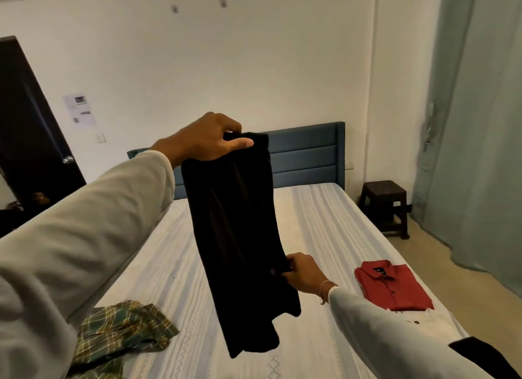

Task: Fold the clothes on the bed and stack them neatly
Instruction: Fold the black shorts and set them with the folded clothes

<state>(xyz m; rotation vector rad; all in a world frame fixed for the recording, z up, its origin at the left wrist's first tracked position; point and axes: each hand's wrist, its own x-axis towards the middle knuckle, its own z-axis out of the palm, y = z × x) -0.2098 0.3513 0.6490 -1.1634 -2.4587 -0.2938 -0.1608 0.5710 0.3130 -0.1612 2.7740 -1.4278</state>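
Holding a black garment (240, 237) upright above the bed (324, 223), my left hand (206, 141) pinches its top edge while my right hand (303, 271) grips its side lower down, nearer the folded red shirt (392, 285).

Quick tally: two hands in shot, left hand (210, 141) and right hand (303, 271), each in a pale sleeve. Four pieces of clothing that I can see: one black garment (240, 237), one green plaid shirt (124, 330), one folded red shirt (392, 285), and one white piece (423, 320) under it. One bed (324, 223), one headboard (308, 155), one brown stool (385, 206), one dark door (31, 130), one paper sheet (79, 110) on the wall.
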